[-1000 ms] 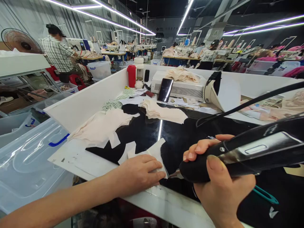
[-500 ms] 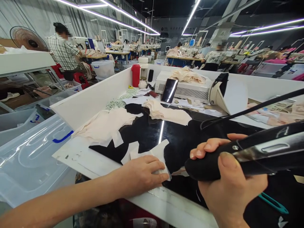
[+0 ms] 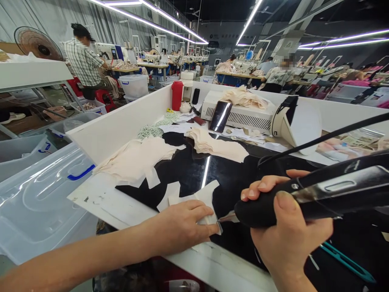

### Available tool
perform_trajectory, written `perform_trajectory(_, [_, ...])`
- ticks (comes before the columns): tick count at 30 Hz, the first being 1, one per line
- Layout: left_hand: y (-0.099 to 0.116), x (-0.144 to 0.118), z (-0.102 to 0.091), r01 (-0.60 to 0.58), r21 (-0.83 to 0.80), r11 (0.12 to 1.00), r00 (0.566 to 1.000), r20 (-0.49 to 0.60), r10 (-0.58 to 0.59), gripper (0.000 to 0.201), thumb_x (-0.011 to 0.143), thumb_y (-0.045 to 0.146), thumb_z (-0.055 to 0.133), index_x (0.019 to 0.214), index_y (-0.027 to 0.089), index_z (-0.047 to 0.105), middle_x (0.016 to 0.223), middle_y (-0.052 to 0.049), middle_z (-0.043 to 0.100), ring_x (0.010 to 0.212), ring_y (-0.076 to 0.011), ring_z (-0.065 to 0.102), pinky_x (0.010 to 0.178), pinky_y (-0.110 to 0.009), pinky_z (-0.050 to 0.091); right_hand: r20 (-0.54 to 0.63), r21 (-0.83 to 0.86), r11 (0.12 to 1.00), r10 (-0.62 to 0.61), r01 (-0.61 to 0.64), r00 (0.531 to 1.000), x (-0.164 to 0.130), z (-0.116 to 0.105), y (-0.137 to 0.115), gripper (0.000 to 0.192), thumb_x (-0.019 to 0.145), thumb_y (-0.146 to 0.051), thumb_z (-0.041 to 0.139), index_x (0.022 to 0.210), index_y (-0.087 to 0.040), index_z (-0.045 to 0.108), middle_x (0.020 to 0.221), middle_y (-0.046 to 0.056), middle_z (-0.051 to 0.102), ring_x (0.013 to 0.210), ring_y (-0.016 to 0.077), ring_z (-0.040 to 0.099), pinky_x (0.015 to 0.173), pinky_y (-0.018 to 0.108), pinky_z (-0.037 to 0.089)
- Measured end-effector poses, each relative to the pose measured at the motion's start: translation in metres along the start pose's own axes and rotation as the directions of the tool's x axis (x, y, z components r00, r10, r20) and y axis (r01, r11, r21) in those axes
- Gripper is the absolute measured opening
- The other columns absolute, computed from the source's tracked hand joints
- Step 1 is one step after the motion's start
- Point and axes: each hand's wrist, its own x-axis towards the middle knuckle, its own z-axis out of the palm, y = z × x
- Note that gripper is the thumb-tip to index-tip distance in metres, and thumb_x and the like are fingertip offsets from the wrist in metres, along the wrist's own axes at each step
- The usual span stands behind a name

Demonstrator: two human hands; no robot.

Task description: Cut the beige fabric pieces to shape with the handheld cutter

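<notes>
My left hand [image 3: 185, 225] lies palm down on white cut fabric pieces [image 3: 209, 192], holding them against the black tabletop [image 3: 194, 172] near its front edge. Its fingers are close together, with the thumb low beside them. My right hand [image 3: 282, 227] is wrapped round a black corded handheld tool [image 3: 261, 207], tilted with its thin metal tip [image 3: 229, 217] pointing left. The tip reaches the right edge of the fabric by my left fingertips; whether it touches is hard to tell. Farther back lie a pile of cream fabric pieces [image 3: 136, 158] and a neater cream stack [image 3: 215, 144].
A phone [image 3: 220, 116] leans on a white vented box [image 3: 246, 117]. Beside it are a red tumbler [image 3: 177, 95] and a white lampshade-like cone [image 3: 304, 125]. The tool's cable [image 3: 328, 136] crosses at right, above teal thread snips [image 3: 349, 261]. Clear bins [image 3: 45, 202] stand left; co-workers sit behind.
My right hand has shifted slightly left with the tool, bringing its tip nearer to the fabric edge. My left hand stays on the fabric. The whole view has moved slightly.
</notes>
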Motion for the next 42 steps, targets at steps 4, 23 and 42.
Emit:
perform_trajectory(4, [0.0, -0.001, -0.002, 0.019, -0.01, 1.0, 1.0, 0.019, -0.019, 0.02, 0.11, 0.019, 0.057, 0.123, 0.017, 0.072, 0.122, -0.015, 0.07, 0.11, -0.0223, 0.069, 0.105, -0.035, 0.058, -0.018, -0.019, 1.0, 0.02, -0.02, 1.0, 0.0, 0.002, -0.001, 0.035, 0.073, -0.022, 0.085, 0.102, -0.025, 0.065, 0.07, -0.007, 0.07, 0.053, 0.0152, 0.063, 0.051, 0.029, 0.06])
perform_trajectory(23, [0.022, -0.001, 0.001, 0.067, 0.017, 0.998, 0.998, 0.023, -0.067, 0.026, 0.106, 0.029, 0.067, 0.126, 0.012, 0.07, 0.124, -0.016, 0.07, 0.12, -0.0265, 0.066, 0.111, -0.037, 0.054, -0.009, -0.008, 0.999, 0.04, -0.04, 0.999, 0.002, 0.001, 0.0, 0.037, 0.073, -0.021, 0.086, 0.104, -0.025, 0.065, 0.071, -0.007, 0.07, 0.054, 0.0149, 0.063, 0.052, 0.029, 0.06])
perform_trajectory(42, [-0.003, 0.001, -0.005, 0.07, -0.061, 0.996, 0.995, 0.072, -0.066, 0.025, 0.109, 0.035, 0.065, 0.124, 0.016, 0.069, 0.12, -0.011, 0.071, 0.112, -0.0237, 0.069, 0.108, -0.036, 0.057, 0.05, -0.01, 1.0, -0.002, 0.002, 0.999, -0.002, -0.007, 0.0, 0.04, 0.077, -0.029, 0.091, 0.107, -0.024, 0.066, 0.074, -0.005, 0.07, 0.057, 0.0157, 0.064, 0.053, 0.031, 0.061])
